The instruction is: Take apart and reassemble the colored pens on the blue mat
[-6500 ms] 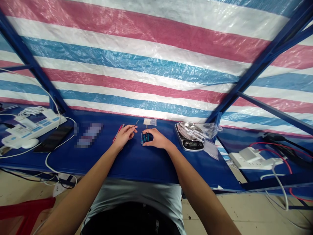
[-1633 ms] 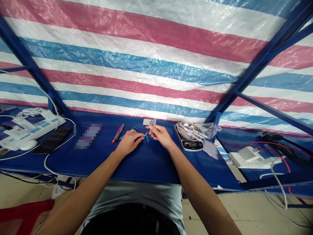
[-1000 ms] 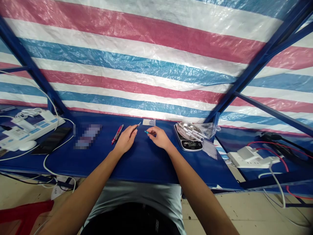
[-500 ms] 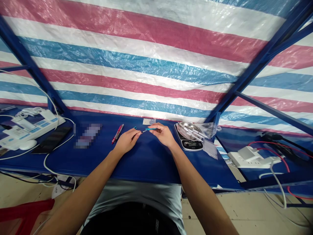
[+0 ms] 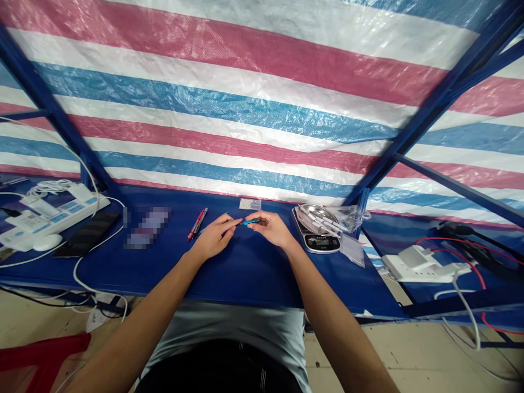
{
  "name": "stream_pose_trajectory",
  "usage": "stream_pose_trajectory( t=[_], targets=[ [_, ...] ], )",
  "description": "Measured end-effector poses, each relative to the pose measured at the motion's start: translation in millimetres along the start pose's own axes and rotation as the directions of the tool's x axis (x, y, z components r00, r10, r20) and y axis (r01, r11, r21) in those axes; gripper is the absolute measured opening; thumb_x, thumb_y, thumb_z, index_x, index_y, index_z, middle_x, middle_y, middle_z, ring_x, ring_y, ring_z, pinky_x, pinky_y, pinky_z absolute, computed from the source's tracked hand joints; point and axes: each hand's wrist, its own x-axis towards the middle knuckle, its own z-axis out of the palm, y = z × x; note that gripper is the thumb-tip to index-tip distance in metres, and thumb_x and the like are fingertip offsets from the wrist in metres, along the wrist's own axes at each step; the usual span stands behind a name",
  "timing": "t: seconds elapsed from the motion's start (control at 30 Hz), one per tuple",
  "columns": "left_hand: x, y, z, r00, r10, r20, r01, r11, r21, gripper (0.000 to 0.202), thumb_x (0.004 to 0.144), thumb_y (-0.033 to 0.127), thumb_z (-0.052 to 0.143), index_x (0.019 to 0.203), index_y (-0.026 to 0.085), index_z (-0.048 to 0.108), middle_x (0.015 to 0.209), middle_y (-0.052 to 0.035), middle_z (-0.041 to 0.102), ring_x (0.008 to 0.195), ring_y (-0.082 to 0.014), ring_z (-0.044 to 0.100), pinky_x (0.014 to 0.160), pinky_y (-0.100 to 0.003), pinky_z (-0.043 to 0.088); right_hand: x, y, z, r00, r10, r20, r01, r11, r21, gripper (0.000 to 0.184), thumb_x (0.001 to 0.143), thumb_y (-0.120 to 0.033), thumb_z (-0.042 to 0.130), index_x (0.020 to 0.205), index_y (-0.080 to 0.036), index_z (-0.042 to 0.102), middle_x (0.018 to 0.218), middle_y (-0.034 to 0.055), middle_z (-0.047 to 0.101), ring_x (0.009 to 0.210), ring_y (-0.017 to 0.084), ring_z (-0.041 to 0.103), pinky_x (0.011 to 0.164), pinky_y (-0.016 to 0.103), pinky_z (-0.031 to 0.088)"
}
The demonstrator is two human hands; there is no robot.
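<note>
My left hand [image 5: 215, 239] and my right hand [image 5: 271, 229] meet above the blue table [image 5: 241, 267], fingertips close together. Between them runs a thin teal pen part [image 5: 248, 222]; both hands pinch it, the left at its near end, the right at its far end. A red pen [image 5: 197, 223] lies on the table just left of my left hand. A small clear bag [image 5: 249, 204] lies beyond my hands near the striped tarp.
A small digital scale [image 5: 317, 232] with a metal dish of white pieces and a plastic bag stands right of my right hand. Power strips [image 5: 49, 213], cables and a dark phone [image 5: 88, 232] lie at the left. Another white power strip [image 5: 421, 265] sits at the right.
My hands separated a second ago, each with a thin piece, then came back together. Now both pinch the teal part between them, slightly lower and closer to me than half a second ago.
</note>
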Motion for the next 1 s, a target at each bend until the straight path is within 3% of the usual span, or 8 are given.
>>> stream_pose_trajectory(
  t=[0.1,0.23,0.37,0.43,0.57,0.7,0.87,1.0],
  targets=[
    [1,-2,2.0,0.998,0.059,0.014,-0.058,0.998,-0.040,0.047,0.113,0.030,0.042,0.155,0.027,0.061,0.123,-0.0114,0.073,0.112,-0.0252,0.071,0.099,-0.041,0.058,1,3,4,0.999,0.035,-0.017,-0.034,0.997,0.076,0.038,0.081,-0.042,0.089,0.110,-0.020,0.079,0.110,0.0081,0.081,0.089,0.021,0.075,0.082,0.035,0.061],
    [1,-4,3.5,0.997,0.021,-0.078,-0.024,0.999,-0.037,0.037,0.111,0.037,0.052,0.143,0.030,0.070,0.127,-0.0084,0.078,0.118,-0.0273,0.073,0.107,-0.047,0.058,1,5,13,0.999,0.046,-0.023,-0.044,0.994,0.099,0.046,0.079,-0.049,0.091,0.113,-0.021,0.075,0.100,0.0058,0.081,0.073,0.017,0.072,0.069,0.031,0.061],
    [0,-5,3.5,0.991,-0.014,-0.135,0.005,0.998,-0.065,0.032,0.107,0.039,0.062,0.135,0.030,0.075,0.126,-0.0067,0.081,0.117,-0.0275,0.076,0.108,-0.049,0.059,0,3,19,0.988,0.157,-0.001,-0.157,0.987,0.021,0.047,0.101,-0.064,0.061,0.110,-0.019,0.072,0.072,0.0030,0.074,0.054,0.016,0.067,0.046,0.025,0.051],
    [0,-6,3.9,0.988,-0.020,-0.156,0.010,0.998,-0.063,0.031,0.106,0.037,0.064,0.134,0.028,0.075,0.126,-0.0068,0.081,0.119,-0.0274,0.076,0.109,-0.049,0.059,-1,1,18,0.984,0.177,0.005,-0.177,0.984,0.009,0.049,0.103,-0.065,0.057,0.116,-0.020,0.069,0.076,0.0037,0.075,0.057,0.017,0.069,0.041,0.023,0.046],
    [1,-7,4.7,0.979,-0.058,-0.195,0.056,0.998,-0.019,0.030,0.105,0.035,0.067,0.132,0.027,0.076,0.129,-0.0078,0.081,0.122,-0.0286,0.076,0.107,-0.048,0.059,-3,-2,13,0.995,0.099,0.027,-0.099,0.995,0.010,0.049,0.088,-0.058,0.081,0.119,-0.022,0.067,0.090,0.0038,0.077,0.071,0.018,0.073,0.045,0.022,0.048],
    [1,-9,5.5,0.979,-0.076,-0.190,0.079,0.997,0.005,0.030,0.103,0.035,0.069,0.131,0.028,0.076,0.127,-0.0068,0.082,0.122,-0.0297,0.076,0.108,-0.050,0.058,-4,-2,11,0.981,0.193,0.006,-0.191,0.976,-0.108,0.051,0.102,-0.066,0.059,0.085,-0.019,0.069,0.072,0.0046,0.074,0.050,0.014,0.064,0.049,0.026,0.047],
    [1,-11,6.3,0.970,-0.092,-0.224,0.098,0.995,0.015,0.029,0.101,0.034,0.071,0.130,0.029,0.076,0.127,-0.0058,0.082,0.119,-0.0285,0.077,0.108,-0.048,0.057,-2,2,10,0.993,0.113,0.018,-0.112,0.993,-0.027,0.043,0.095,-0.059,0.073,0.117,-0.022,0.068,0.086,0.0030,0.079,0.061,0.016,0.070,0.051,0.024,0.046],
    [1,-11,6.7,0.976,-0.073,-0.206,0.079,0.997,0.021,0.024,0.103,0.034,0.069,0.125,0.029,0.077,0.123,-0.0043,0.083,0.118,-0.0281,0.077,0.106,-0.045,0.058,-1,8,11,0.984,0.172,0.038,-0.169,0.982,-0.087,0.042,0.101,-0.062,0.063,0.097,-0.020,0.067,0.077,0.0037,0.077,0.052,0.014,0.067,0.049,0.024,0.044]
  ],
)
